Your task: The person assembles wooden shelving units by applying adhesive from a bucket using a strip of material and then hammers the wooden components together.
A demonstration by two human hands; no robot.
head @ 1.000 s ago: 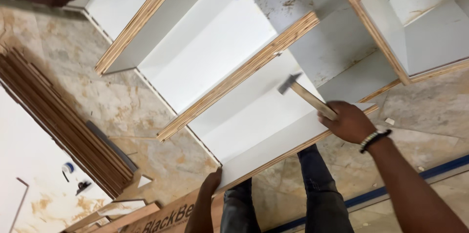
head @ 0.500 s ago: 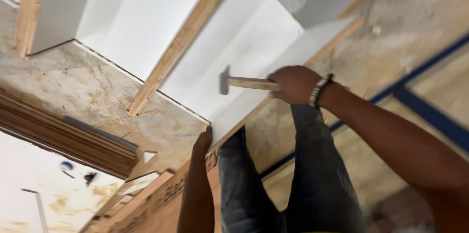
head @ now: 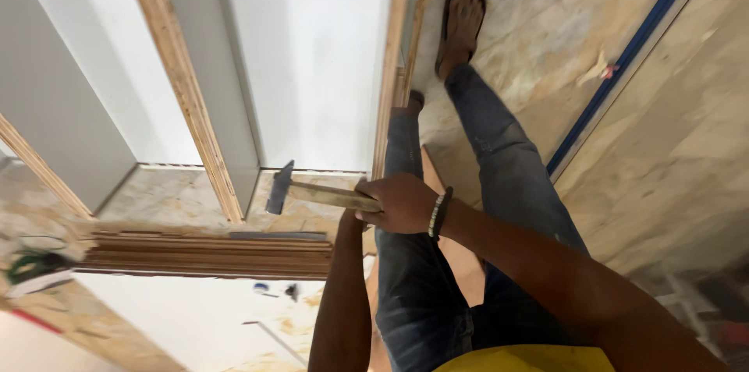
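Observation:
My right hand (head: 402,204) is shut on the wooden handle of a hammer (head: 312,194). Its metal head points left, over the floor just below the white cabinet (head: 312,68). The cabinet lies flat on the floor and has plywood-edged dividers (head: 183,83). My left forearm (head: 339,302) reaches up under the right hand. The left hand itself is hidden behind the right hand and the hammer handle. My legs in blue jeans (head: 499,154) stand along the cabinet's right edge, in sandals.
A stack of long wooden strips (head: 211,251) lies on the floor below the cabinet. A white board (head: 195,317) lies below them. A blue strip (head: 624,60) runs across the marbled floor at the right. A green-and-white object (head: 35,271) sits at the left edge.
The view has swung round, so the cabinet now runs upward in the picture. My right hand has carried the hammer off the cabinet's edge panel to over the floor.

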